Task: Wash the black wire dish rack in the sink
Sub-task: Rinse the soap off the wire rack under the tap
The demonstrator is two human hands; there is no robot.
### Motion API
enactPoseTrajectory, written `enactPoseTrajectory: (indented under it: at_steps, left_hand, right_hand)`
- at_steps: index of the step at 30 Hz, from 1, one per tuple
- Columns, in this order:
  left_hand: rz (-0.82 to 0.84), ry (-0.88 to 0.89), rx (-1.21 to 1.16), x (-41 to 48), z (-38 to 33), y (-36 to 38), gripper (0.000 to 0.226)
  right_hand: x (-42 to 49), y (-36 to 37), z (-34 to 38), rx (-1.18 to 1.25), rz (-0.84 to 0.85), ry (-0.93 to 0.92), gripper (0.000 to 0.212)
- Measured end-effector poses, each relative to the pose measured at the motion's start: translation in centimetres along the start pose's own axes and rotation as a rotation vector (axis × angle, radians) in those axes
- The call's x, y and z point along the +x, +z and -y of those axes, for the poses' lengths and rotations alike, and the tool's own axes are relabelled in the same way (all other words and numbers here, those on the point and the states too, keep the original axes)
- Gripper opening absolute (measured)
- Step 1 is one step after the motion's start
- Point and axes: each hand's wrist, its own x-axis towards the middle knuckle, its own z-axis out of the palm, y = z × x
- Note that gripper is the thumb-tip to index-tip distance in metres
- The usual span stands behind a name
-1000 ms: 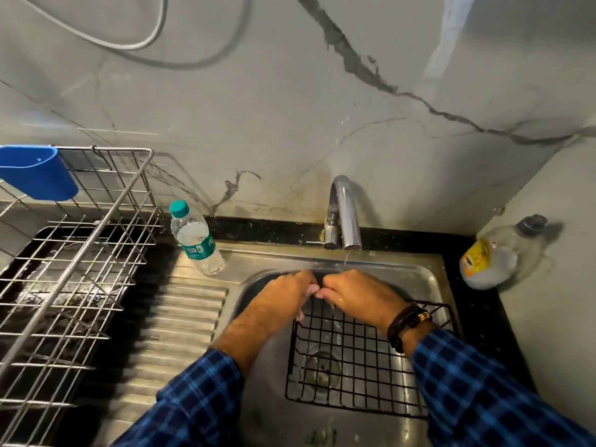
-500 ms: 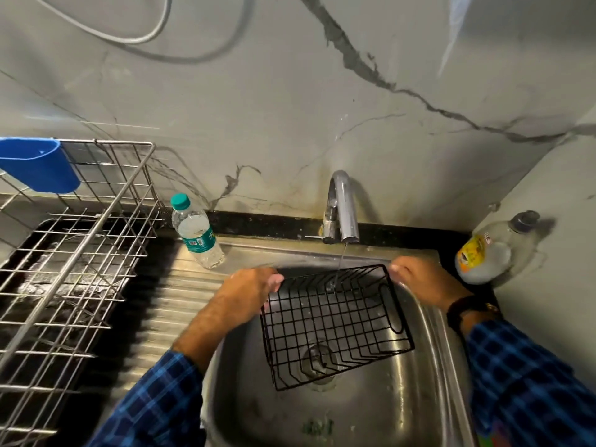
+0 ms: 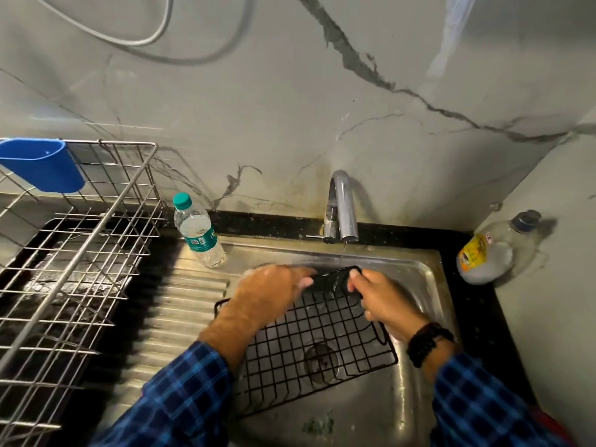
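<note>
Black wire dish rack (image 3: 290,359) in stainless steel sink (image 3: 419,398), lower centre; far rim tilted up toward chrome tap (image 3: 342,204); long axis indeterminate. Left hand (image 3: 271,291), right hand (image 3: 383,301): fingers clamped on far rim.

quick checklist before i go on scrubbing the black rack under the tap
1. Flow: a thin stream of water falls from the tap onto the rack's far edge: ok
2. Placement: the black wire dish rack lies in the sink, over the drain: ok
3. Grip, right hand: fingers curled on the far edge: ok
4. Grip, left hand: at the same edge but motion-blurred: cannot tell
5. Clearance: the water bottle stands upright by the sink's far left corner, apart from the left hand: ok
</note>
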Motion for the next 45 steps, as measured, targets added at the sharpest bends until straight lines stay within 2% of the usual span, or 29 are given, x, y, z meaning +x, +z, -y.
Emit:
enactPoseTrajectory:
  at_steps: [3, 7, 11, 12, 13, 15, 16, 17, 19, 21, 22, 24, 26, 28, 31, 32, 34, 37, 38, 39, 42, 45]
  left_hand:
    - [-0.001, 0.117, 0.184, 1.5, -1.7, 0.8, 0.044]
    - [-0.048, 0.095, 0.285, 2.6, -2.9, 1.0, 0.050]
    - [-0.062, 0.019, 0.246, 3.5, -3.5, 0.2, 0.054]
    - [-0.061, -0.006, 0.211, 3.7, -3.3, 0.2, 0.054]
    - [-0.054, -0.042, 0.160, 3.7, -3.1, 0.1, 0.054]
    - [-0.055, -0.144, 0.021, 3.6, -2.2, 0.3, 0.050]
    - [-0.079, -0.197, -0.047, 3.4, -1.7, 0.5, 0.050]
    - [-0.110, -0.241, -0.104, 3.3, -1.3, 0.8, 0.049]
    - [-0.159, -0.288, -0.167, 2.6, -1.5, 1.5, 0.048]
    - [-0.189, -0.324, -0.202, 2.1, -2.3, 2.5, 0.047]
    - [-0.200, -0.352, -0.226, 1.8, -2.6, 3.0, 0.048]
    - [-0.210, -0.420, -0.244, 1.4, -3.1, 3.5, 0.049]
    - [-0.207, -0.458, -0.264, 0.9, -2.6, 3.9, 0.050]
    - [-0.211, -0.492, -0.280, 0.7, -1.7, 4.7, 0.055]
    - [-0.180, -0.554, -0.442, 0.6, -1.0, 5.5, 0.057]
    - [-0.182, -0.554, -0.559, 0.6, -1.1, 5.3, 0.055]
    - [-0.135, -0.551, -0.853, 0.6, -0.7, 5.1, 0.057]
    - [0.141, -0.509, -1.582, -0.3, -0.3, 4.3, 0.063]
    - [0.181, -0.487, -1.776, -0.7, -0.3, 4.0, 0.058]
    - [0.163, -0.490, -1.870, -0.9, -0.5, 4.0, 0.054]
    - [0.108, -0.531, -1.848, 0.2, -1.5, 4.1, 0.061]
    - [0.056, -0.523, -1.731, 1.8, -1.2, 3.8, 0.061]
  right_hand:
    - [-1.2, 0.6, 2.2, -0.090, 0.103, -0.062, 0.034]
    - [-1.2, 0.0, 3.4, -0.209, 0.128, -0.024, 0.032]
    - [0.2, 0.1, 3.0, -0.027, 0.154, 0.024, 0.029]
    - [0.6, -0.1, 2.8, -0.048, 0.119, -0.021, 0.025]
    - [0.7, -0.3, 2.5, -0.169, 0.068, -0.103, 0.022]
    - [0.3, -0.9, 1.1, -0.546, -0.108, -0.289, 0.024]
    - [-0.1, -1.2, 0.1, -0.649, -0.194, -0.354, 0.025]
    - [-0.4, -1.4, -0.9, -0.645, -0.281, -0.373, 0.025]
    - [-0.9, -1.0, -2.5, -0.367, -0.387, -0.298, 0.025]
    - [-1.3, 0.2, -2.3, 0.112, -0.399, -0.113, 0.027]
    - [-1.6, 0.7, -1.9, 0.323, -0.360, -0.006, 0.028]
    - [-1.9, 1.4, -1.9, 0.517, -0.218, 0.161, 0.036]
    - [-2.0, 1.4, -2.9, 0.550, -0.031, 0.249, 0.056]
    - [-1.8, 0.9, -4.2, 0.505, 0.114, 0.258, 0.078]
    - [-1.6, 0.0, -4.5, 0.326, 0.167, 0.130, 0.092]
    - [-1.4, -0.2, -4.4, 0.340, 0.146, 0.111, 0.091]
    - [-0.9, -0.4, -4.5, 0.516, 0.126, 0.155, 0.084]
    - [-0.3, -0.6, -3.9, 0.748, 0.164, 0.194, 0.080]
    - [0.1, -0.6, -3.4, 0.756, 0.164, 0.177, 0.077]
    - [0.4, -0.6, -2.8, 0.753, 0.149, 0.151, 0.076]
    - [1.4, -0.4, -1.5, 0.818, 0.139, 0.096, 0.087]
    - [2.2, 0.1, -1.6, 0.794, 0.156, 0.138, 0.086]
